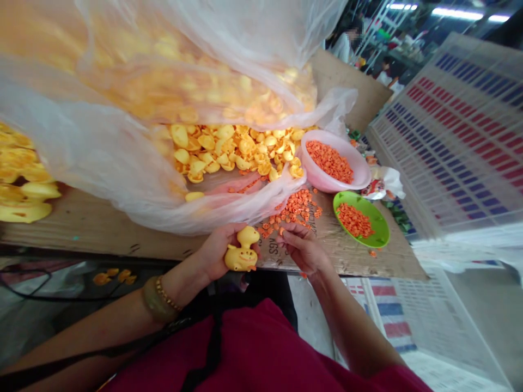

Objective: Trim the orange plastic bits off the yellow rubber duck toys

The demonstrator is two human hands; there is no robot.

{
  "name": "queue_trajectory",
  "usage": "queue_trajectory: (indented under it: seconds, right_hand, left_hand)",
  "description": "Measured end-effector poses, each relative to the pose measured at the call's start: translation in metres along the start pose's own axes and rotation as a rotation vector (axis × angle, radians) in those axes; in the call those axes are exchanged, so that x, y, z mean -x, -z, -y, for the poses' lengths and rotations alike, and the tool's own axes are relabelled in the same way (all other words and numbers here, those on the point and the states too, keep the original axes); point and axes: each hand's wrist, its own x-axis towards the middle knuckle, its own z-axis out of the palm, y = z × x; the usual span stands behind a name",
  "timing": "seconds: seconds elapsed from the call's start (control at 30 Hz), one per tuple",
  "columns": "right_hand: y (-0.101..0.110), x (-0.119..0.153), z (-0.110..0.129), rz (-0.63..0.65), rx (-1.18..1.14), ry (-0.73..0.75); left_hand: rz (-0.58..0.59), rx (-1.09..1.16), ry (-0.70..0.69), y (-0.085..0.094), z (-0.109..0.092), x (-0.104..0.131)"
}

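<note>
A yellow duck figure [241, 257] is held in my left hand [218, 251], with the fingers wrapped behind it and an orange bit at its lower right. Just to the right, my right hand [304, 247] pinches a small orange piece [281, 231] between thumb and fingertips. Beyond that hand lies a loose pile of small orange pieces [300, 207] on the cardboard. Further off is a heap of yellow hollow shells [245, 147], spilling from under a clear plastic bag [134, 163].
A pink bowl [359, 163] and a green dish [382, 223] hold orange pieces at the right. Plastic crates [461, 130] stand beyond them. More yellow shells [24, 185] lie at far left. People are visible in the background.
</note>
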Motion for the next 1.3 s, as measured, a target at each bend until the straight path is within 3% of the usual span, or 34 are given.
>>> queue_trajectory:
  seconds: [0.13,0.27,0.53,0.7,0.8,1.07,1.3]
  right_hand:
    - [-0.021,0.003,0.0,0.076,-0.123,-0.005]
    - [-0.029,0.002,-0.002,0.083,-0.114,0.0]
    - [-0.04,0.001,-0.002,0.057,0.111,0.149]
    - [-0.046,0.002,-0.002,0.147,0.258,0.157]
    - [-0.047,0.004,-0.002,0.194,0.42,0.258]
    - [-0.052,0.006,0.001,0.296,0.97,0.732]
    - [-0.053,0.002,-0.003,0.425,0.984,0.705]
  left_hand:
    - [-0.011,0.008,-0.026,-0.002,-0.001,0.003]
    - [-0.01,0.032,-0.055,0.003,0.001,0.005]
    - [-0.006,0.034,-0.086,0.006,0.002,0.007]
    - [-0.034,0.041,-0.135,0.008,0.003,0.004]
    - [-0.051,0.065,-0.133,0.011,0.002,0.001]
    - [-0.16,0.142,-0.125,0.006,-0.001,-0.001]
    - [-0.204,0.128,-0.087,0.007,0.001,-0.002]
